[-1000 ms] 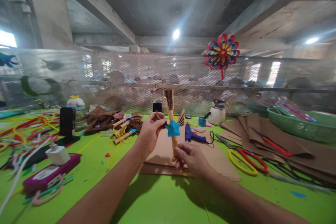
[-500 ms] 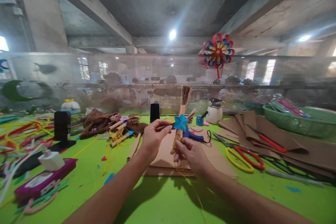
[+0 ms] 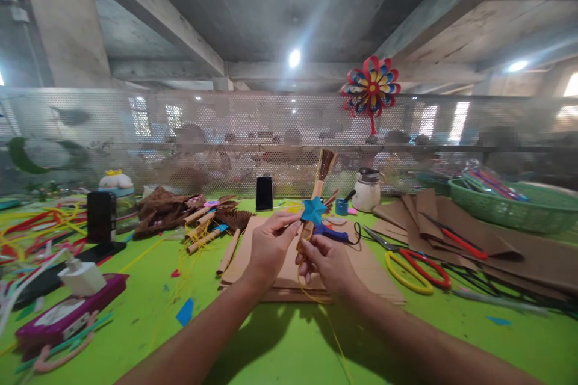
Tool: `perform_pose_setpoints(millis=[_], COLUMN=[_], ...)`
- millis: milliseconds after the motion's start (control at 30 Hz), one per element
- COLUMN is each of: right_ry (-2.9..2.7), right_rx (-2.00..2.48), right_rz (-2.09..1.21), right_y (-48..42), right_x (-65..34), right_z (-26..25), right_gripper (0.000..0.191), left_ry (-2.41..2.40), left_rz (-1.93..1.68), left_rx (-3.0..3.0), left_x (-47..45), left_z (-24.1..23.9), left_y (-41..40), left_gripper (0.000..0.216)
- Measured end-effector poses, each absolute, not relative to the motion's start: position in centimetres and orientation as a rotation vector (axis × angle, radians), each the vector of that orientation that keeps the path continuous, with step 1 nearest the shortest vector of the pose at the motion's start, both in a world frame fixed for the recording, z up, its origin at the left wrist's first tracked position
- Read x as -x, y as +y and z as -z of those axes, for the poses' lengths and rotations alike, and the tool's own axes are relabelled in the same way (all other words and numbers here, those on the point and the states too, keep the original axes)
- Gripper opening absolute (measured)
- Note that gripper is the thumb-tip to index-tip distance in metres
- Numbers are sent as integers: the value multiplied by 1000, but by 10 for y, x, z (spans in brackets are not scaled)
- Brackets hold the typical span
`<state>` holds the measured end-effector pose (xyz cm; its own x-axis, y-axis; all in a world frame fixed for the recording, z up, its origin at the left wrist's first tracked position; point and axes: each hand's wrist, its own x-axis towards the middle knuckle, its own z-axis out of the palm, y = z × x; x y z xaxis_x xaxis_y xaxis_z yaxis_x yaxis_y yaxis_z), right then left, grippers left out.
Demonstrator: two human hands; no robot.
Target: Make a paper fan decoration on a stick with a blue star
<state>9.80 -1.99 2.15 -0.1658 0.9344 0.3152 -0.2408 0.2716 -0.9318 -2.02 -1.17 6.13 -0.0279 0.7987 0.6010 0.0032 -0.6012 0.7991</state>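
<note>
A rolled brown paper tube with a dark fringed tuft on its upper end is held in front of me, tilted slightly right. My right hand is closed around its lower end. A blue paper star lies against the tube's middle. At the star's left edge, my left hand pinches with thumb and fingers; the exact contact is partly hidden. Yellow string trails from under the right hand down over the table. Beneath both hands lies a stack of brown paper sheets.
Scissors with yellow and red handles and a blue-handled tool lie to the right. Similar paper tubes lie left. A purple power strip sits front left. A green basket and a perforated screen stand farther back.
The tube has tipped a little to the right, and the star has turned slightly with it. Both hands keep their places at the star and the tube's lower end. The view has shifted slightly.
</note>
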Motion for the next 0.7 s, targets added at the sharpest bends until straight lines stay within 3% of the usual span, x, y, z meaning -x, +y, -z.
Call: perform_pose_setpoints(millis=[333,567,700], right_ry=[-1329,-1391,-1439], right_rx=[806,855,846], right_rz=[-1141,-1060,-1089], right_y=[-20,-23,-22], right_x=[-101,-99,-96], right_z=[-25,-24,-20], right_gripper=[38,36,36], left_ry=[562,541,593], left_rz=[-1526,-1180,-1115], left_rx=[-1238,-1316,-1379], left_x=[31,20,17], left_z=[-67,-51,-45], left_y=[-5,-6,-7], left_gripper=[34,23,29])
